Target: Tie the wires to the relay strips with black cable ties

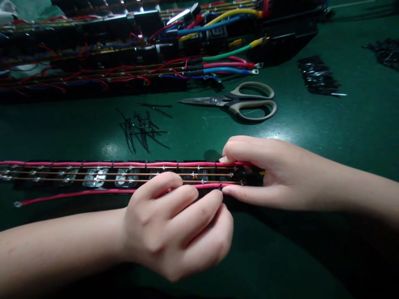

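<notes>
A long black strip of modules [127,176] lies across the table, with thin copper-coloured rods along it. A red wire [102,163] follows its far edge, fastened by black cable ties. The near red wire [77,193] runs along the other edge, its left part loose and ending in a ring terminal. My right hand [274,174] grips the strip near its right end, thumb on the near side and fingers on the far side. Curled at the near edge, my left hand [181,226] is closed by the near wire; its thumb and whatever it pinches are hidden.
Scissors [232,101] lie beyond the strip, near loose black cable ties [141,128]. A bundle of cable ties [319,75] is at the right. Similar wired strips [124,74] with coloured cables fill the back left of the green table [352,137].
</notes>
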`<state>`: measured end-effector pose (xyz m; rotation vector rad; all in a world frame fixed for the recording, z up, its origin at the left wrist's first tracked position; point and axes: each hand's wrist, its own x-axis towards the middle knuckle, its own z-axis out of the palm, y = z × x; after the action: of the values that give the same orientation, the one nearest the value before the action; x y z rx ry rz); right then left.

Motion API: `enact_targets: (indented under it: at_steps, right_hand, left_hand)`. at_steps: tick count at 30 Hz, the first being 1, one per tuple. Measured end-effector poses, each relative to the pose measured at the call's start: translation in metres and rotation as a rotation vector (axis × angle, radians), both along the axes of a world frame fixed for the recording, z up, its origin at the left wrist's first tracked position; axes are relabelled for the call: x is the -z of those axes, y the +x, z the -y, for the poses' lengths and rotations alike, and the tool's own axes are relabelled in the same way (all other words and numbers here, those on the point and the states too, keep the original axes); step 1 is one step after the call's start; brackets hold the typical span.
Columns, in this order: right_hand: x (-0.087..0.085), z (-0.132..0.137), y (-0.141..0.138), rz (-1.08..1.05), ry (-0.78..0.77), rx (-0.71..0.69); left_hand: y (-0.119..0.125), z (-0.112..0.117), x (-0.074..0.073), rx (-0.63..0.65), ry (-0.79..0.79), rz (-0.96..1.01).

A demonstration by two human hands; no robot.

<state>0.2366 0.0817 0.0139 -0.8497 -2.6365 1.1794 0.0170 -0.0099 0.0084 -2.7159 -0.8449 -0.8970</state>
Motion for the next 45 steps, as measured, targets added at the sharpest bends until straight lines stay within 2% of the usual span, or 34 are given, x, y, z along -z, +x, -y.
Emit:
enact_targets:
  at_steps: [6, 12, 18, 27, 34, 38, 45]
  right_hand:
    - [0.000, -0.001, -0.001, 0.008, -0.008, 0.002]
    - [0.002, -0.001, -0.001, 0.006, -0.014, -0.008]
    - [0.002, -0.002, 0.000, 0.005, -0.007, -0.016]
    - [0.001, -0.001, 0.000, 0.013, -0.022, -0.006]
    - [0.000, -0.001, 0.000, 0.024, -0.036, -0.009]
    - [0.000, 0.000, -0.002, 0.043, 0.005, -0.001]
    - [-0.004, 0.010, -0.008, 0.145, 0.198, 0.030]
  left_hand:
    - [-0.002, 0.001, 0.003, 0.052, -0.020, 0.015]
    - [-0.007, 0.003, 0.006, 0.144, -0.038, -0.129]
    - [-0.006, 0.001, 0.005, 0.130, 0.017, -0.203]
    - [-0.005, -0.002, 0.005, 0.126, 0.004, -0.014]
    - [-0.006, 0.002, 0.003, 0.090, 0.002, -0.019]
    - [-0.005, 0.001, 0.005, 0.095, -0.001, -0.018]
    - [-0.005, -0.002, 0.006, 0.113, 0.016, -0.021]
